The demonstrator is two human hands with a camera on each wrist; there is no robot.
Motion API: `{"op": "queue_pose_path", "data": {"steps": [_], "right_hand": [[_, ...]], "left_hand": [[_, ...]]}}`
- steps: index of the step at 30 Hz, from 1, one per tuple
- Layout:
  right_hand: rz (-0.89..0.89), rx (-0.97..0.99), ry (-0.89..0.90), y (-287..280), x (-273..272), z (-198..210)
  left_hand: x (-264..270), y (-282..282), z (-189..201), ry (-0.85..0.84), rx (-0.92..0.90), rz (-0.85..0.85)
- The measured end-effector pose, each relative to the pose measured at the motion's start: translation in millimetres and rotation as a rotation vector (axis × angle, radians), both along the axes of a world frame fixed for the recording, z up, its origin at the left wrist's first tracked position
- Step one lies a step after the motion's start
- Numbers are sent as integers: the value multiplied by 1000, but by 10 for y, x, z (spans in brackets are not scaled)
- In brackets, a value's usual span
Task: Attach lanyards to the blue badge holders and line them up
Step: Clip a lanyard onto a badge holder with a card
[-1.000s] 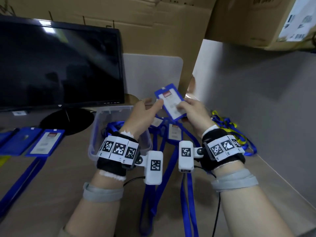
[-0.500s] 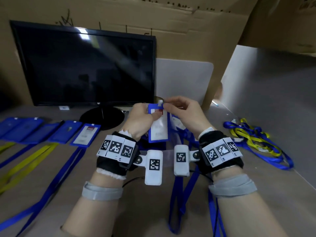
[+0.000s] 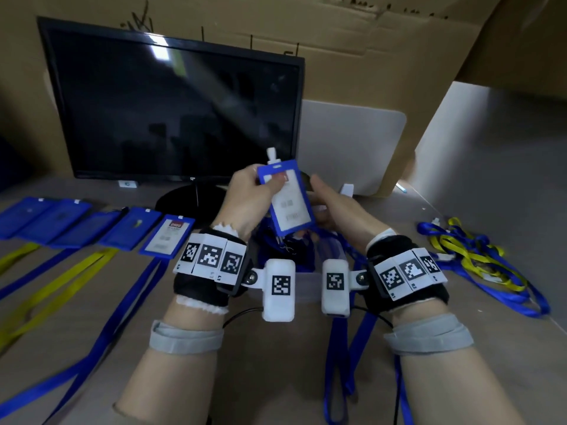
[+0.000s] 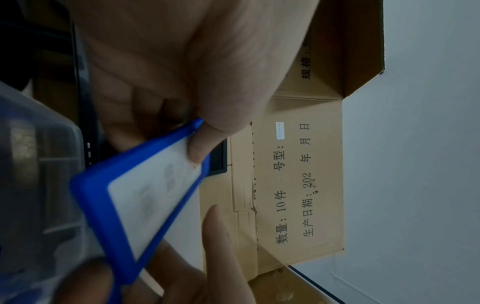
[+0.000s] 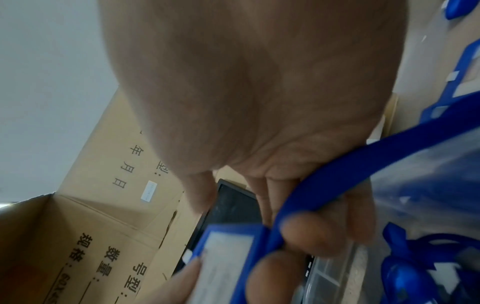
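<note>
My left hand pinches a blue badge holder by its top corner and holds it upright over a clear box, thumb on its front. A white tab sticks up from its top edge. In the left wrist view the thumb presses on the holder. My right hand sits at the holder's right edge. In the right wrist view its fingers curl round a blue lanyard beside the holder. Several finished blue holders lie in a row at the left, with blue and yellow lanyards trailing toward me.
A clear plastic box with more lanyards sits under my wrists. A tangle of blue and yellow lanyards lies at the right by the grey wall. A dark monitor and cardboard boxes stand behind.
The holder has turned upright and risen a little. My right hand left the holder's top and dropped to its right side. The white tab now stands free above the holder.
</note>
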State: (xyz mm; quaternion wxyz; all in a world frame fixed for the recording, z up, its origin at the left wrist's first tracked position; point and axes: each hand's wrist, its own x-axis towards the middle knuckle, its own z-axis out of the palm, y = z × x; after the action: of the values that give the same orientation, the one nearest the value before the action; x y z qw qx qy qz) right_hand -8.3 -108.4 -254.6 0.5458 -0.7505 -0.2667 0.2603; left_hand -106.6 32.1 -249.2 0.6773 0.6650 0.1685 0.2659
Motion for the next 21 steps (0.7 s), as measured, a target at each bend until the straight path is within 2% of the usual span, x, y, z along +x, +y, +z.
{"op": "queue_pose_path", "data": {"steps": [2, 5, 8, 11, 13, 16, 21], "right_hand": [[76, -6, -60, -52, -52, 19], [17, -90, -236, -152, -30, 50], [-137, -37, -340, -208, 66, 23], [-398, -26, -417, -266, 191, -10], [-474, -9, -422, -296, 219, -19], [-461, 88, -372, -235, 170, -25], [-296, 505, -130, -42, -39, 146]], "left_hand": [[-1, 116, -22, 67, 23, 69], [-37, 245, -44, 167, 102, 136], [-75, 292, -49, 206, 152, 168], [-102, 298, -39, 234, 172, 191], [-122, 293, -22, 243, 165, 176], [-137, 250, 3, 268, 107, 108], [-182, 85, 31, 323, 108, -89]]}}
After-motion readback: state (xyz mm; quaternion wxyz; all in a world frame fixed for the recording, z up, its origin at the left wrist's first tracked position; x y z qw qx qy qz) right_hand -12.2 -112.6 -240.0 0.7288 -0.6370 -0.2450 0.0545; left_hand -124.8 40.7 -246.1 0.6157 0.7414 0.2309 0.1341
